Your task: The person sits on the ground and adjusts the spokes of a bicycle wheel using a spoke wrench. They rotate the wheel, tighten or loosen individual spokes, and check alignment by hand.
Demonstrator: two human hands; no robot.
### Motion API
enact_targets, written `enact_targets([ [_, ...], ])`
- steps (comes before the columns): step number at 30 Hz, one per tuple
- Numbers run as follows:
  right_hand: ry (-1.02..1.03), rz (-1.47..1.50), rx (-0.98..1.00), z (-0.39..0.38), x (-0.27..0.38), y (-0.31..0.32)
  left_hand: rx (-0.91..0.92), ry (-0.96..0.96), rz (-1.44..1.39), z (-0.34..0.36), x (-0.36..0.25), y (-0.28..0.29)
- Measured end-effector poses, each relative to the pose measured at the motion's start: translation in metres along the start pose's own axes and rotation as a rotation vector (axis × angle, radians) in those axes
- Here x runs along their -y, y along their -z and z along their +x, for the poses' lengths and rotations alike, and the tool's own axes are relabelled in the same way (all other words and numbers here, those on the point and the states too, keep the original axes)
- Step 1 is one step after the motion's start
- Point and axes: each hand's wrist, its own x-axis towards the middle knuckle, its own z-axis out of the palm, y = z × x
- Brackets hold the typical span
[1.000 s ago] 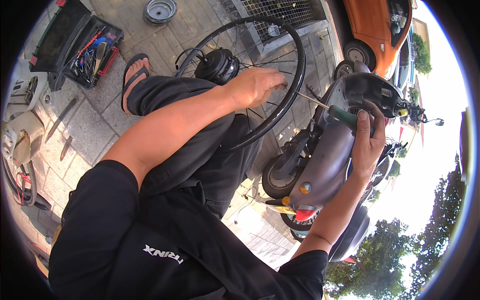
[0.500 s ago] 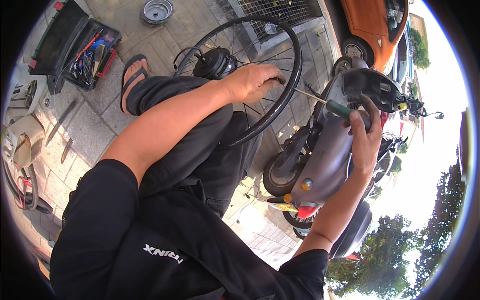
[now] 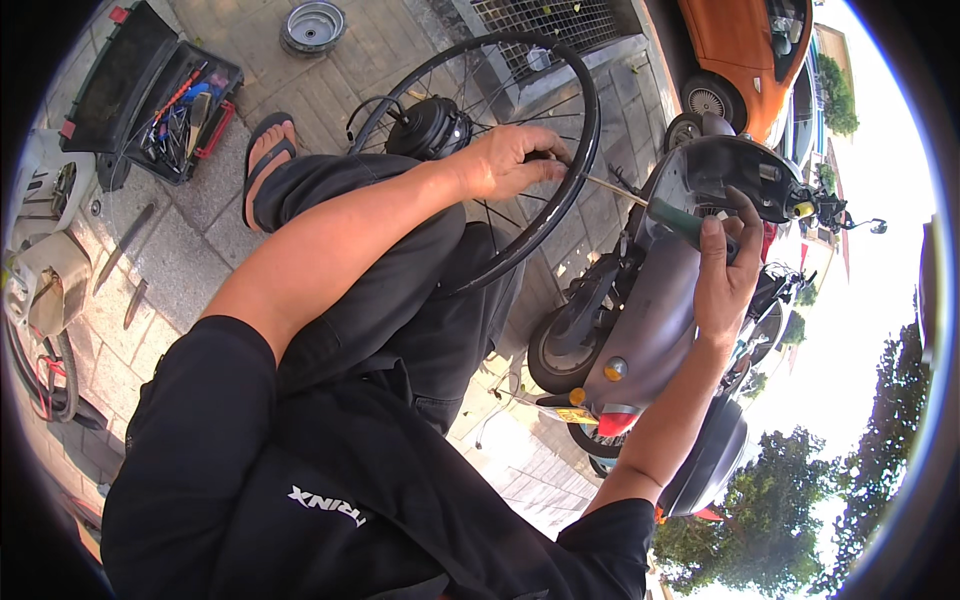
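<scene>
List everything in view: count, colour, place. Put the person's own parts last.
Spoked wheel: one, black, ahead of the person
Hub: one, black, within the wheel
Screwdriver: one, green handle, in the right hand
Toolbox: one, black, open, upper left; tools inside, mixed colours, too jumbled to count
Metal rim: one, silver, on the paving, top
Slender pieces: two, dark, on the paving, left
Grate: one, dark, top centre
Scooter: one clear, grey, right; more vehicles partly hidden behind
Car: one, orange, upper right
Trees: several, green, right
Sandal: one showing, dark, on a foot
Left hand: one, bare, by the wheel
Right hand: one, bare, holding the screwdriver
</scene>
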Motion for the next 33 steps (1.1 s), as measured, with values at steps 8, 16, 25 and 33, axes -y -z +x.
enact_targets([
  [8,0.094,0.004,0.023,0.001,0.02,-0.006,-0.036,-0.067,0.136,0.003,0.015,-0.006],
  [16,-0.047,0.015,0.192,0.002,0.029,0.008,0.025,0.059,0.087,0.004,0.006,-0.003],
  [25,0.147,-0.183,-0.045,0.012,0.024,-0.008,0.03,0.063,0.037,0.005,0.011,0.007],
  [33,0.019,0.016,-0.092,0.007,0.063,-0.01,0.045,0.209,0.163,0.004,-0.01,0.011],
])
